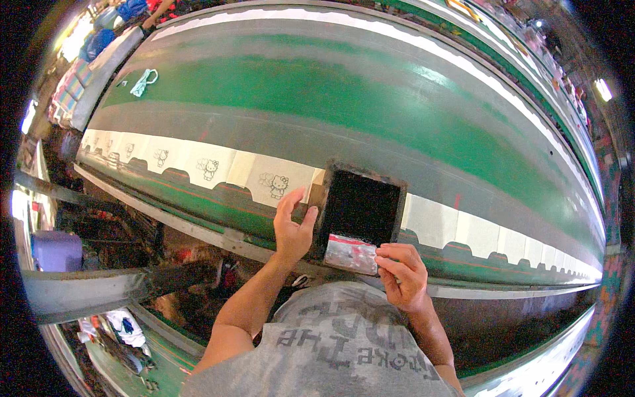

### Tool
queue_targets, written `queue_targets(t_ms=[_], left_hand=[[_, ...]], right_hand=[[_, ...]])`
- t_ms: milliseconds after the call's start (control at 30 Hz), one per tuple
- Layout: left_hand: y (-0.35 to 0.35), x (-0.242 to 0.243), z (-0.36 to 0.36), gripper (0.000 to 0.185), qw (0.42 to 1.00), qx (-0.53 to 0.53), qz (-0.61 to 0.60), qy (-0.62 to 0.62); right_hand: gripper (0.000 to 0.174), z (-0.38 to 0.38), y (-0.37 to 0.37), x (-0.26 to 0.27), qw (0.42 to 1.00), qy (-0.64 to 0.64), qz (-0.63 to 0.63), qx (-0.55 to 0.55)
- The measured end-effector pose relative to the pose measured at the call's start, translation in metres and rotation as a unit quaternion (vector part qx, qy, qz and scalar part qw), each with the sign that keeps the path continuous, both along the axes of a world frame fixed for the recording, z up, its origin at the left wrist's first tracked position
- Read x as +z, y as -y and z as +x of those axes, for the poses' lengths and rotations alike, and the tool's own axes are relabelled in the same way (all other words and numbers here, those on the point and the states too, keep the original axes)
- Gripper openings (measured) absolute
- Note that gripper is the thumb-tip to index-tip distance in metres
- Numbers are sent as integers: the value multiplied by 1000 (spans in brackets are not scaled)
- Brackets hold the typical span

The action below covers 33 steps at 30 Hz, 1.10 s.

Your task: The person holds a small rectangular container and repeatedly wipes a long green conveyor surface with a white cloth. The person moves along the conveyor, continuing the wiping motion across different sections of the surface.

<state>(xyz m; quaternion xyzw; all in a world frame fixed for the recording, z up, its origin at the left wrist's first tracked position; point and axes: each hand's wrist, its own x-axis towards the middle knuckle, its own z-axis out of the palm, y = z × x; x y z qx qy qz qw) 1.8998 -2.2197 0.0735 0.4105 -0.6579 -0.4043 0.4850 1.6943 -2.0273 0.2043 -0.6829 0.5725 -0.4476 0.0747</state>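
Observation:
A dark screen-printing frame (364,206) lies on the near edge of the long table, across a row of pale fabric pieces (431,221). My left hand (292,226) is beside the frame's left side, thumb and fingers apart, with nothing seen between them. At the frame's near end, the fingers of my right hand (404,273) pinch the right end of a flat, silvery squeegee-like blade (351,255) with red along its upper edge. Left of the frame, several pieces bear a dark outline print of a cat figure with balloons (279,186).
The long green-and-grey printing table (297,94) stretches to both sides. A pale blue cloth strip (144,83) lies at its far left. A purple container (57,251) stands below at left, near a metal beam (84,293). Another person's arm (158,14) shows at the upper left.

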Motion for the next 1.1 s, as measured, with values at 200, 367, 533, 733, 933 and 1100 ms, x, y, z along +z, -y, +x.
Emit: queue_targets(t_ms=[200, 367, 533, 733, 933, 1100], left_hand=[[3, -12, -5, 67, 989, -57, 126, -51], [4, -12, -6, 62, 991, -73, 106, -30], [-3, -9, -8, 56, 990, -70, 120, -19], [-4, -13, -5, 55, 990, -75, 112, -34], [-4, -15, -6, 53, 990, -76, 118, -30], [-3, -17, -6, 53, 996, -67, 60, 14]], right_hand=[[20, 28, 21, -6, 998, 51, -5, 34], [28, 33, 18, -18, 997, 66, 20, 33], [26, 33, 20, -22, 996, 74, 35, 26], [25, 37, 27, -22, 995, 75, 42, 44], [25, 37, 27, -22, 994, 89, 38, 43], [25, 36, 25, -21, 994, 91, 37, 38]])
